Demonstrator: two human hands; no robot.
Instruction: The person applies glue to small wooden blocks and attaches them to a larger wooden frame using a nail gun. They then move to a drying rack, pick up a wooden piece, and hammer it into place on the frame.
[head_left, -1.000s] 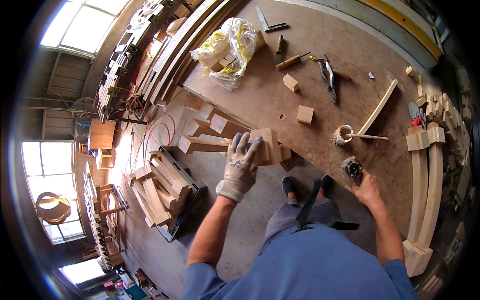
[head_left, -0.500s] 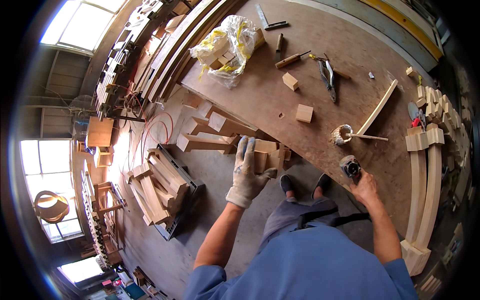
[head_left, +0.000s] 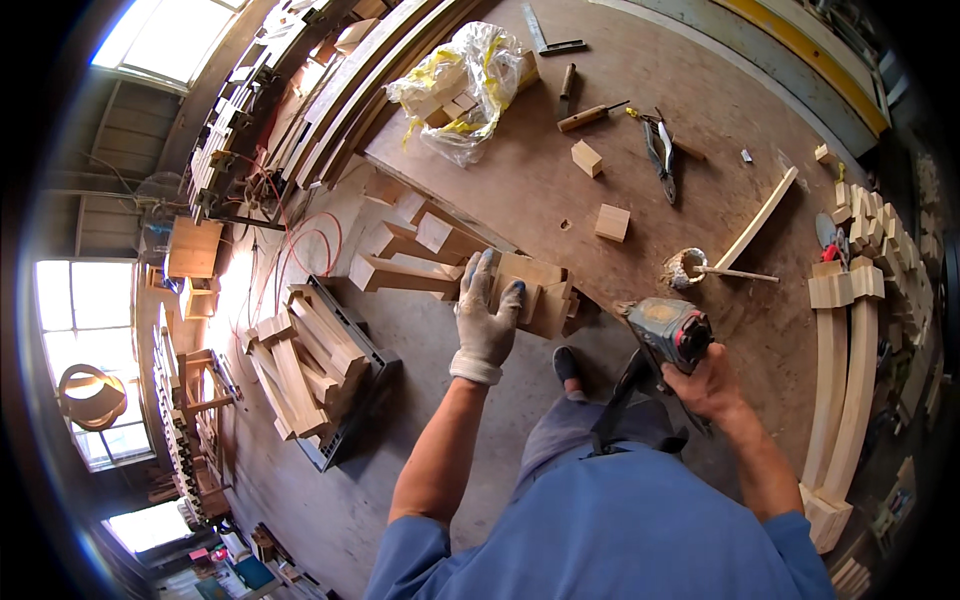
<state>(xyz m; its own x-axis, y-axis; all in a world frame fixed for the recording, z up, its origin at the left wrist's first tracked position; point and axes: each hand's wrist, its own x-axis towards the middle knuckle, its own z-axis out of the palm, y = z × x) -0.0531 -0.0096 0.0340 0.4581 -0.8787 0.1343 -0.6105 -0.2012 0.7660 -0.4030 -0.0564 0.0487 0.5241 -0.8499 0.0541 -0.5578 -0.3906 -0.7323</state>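
Observation:
My left hand [head_left: 486, 325], in a pale work glove with dark-stained fingertips, lies on a jointed wooden piece [head_left: 535, 290] at the bench's near edge. Its fingers are stretched and spread, and the thumb touches a block on that piece. My bare right hand [head_left: 708, 385] is wrapped round the handle of a grey, black and red nail gun [head_left: 672, 332]. The tool's nose points left toward the wooden piece, with a gap between them. Several pale wooden legs [head_left: 400, 272] jut out beside my left hand. Part of the wooden piece is hidden under the glove.
On the brown bench [head_left: 640, 110] lie pliers [head_left: 660, 160], a screwdriver-like tool [head_left: 590, 117], a square [head_left: 545, 40], wood blocks [head_left: 612, 222] and a glue pot [head_left: 684, 267] with a stick. A black crate [head_left: 345, 440] of wooden parts stands left. Curved wooden parts [head_left: 850, 390] stand right.
My right hand has raised the nail gun and swung it left, so its side now shows. My left thumb has come in onto the wooden piece, where the hand was spread wider before.

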